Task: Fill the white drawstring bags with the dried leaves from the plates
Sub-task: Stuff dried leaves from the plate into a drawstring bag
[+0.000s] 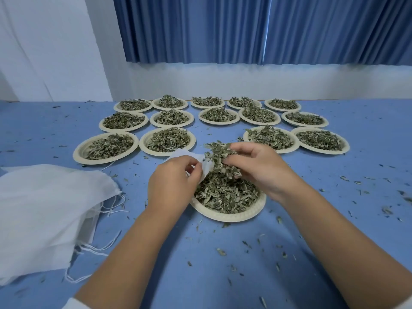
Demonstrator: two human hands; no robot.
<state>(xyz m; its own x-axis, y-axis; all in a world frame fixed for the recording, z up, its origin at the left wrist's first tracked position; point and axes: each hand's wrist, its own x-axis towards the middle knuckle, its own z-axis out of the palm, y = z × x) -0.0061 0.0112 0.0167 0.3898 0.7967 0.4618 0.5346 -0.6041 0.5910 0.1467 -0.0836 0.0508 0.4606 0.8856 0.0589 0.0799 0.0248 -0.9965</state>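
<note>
**Two bare hands loading dried leaves into a white cloth bag over a paper plate**

Seen from the person's head, looking down at a table covered in blue cloth, flecked all over with loose leaf crumbs. The left hand pinches the rim of a small white drawstring bag of thin, soft fabric, fingers closed on its edge so the mouth faces right; the right hand is clamped around a clump of dried leaves, grey-green, curled and brittle-looking, held right at the bag's mouth (whether any leaves are already inside cannot be told). Directly below both hands sits a round cream paper plate with a fluted rim, heaped with the same leaves; the hands and clump hide its far edge.

Beyond the hands, more paper plates of leaves stand in three rough rows, close together, some rims touching or overlapping. To the left, near the table's edge, lies a slack pile of white drawstring bags, gauzy and crumpled, thin white cords trailing from it onto the cloth. Behind the table, a white wall and pleated blue curtains.
</note>
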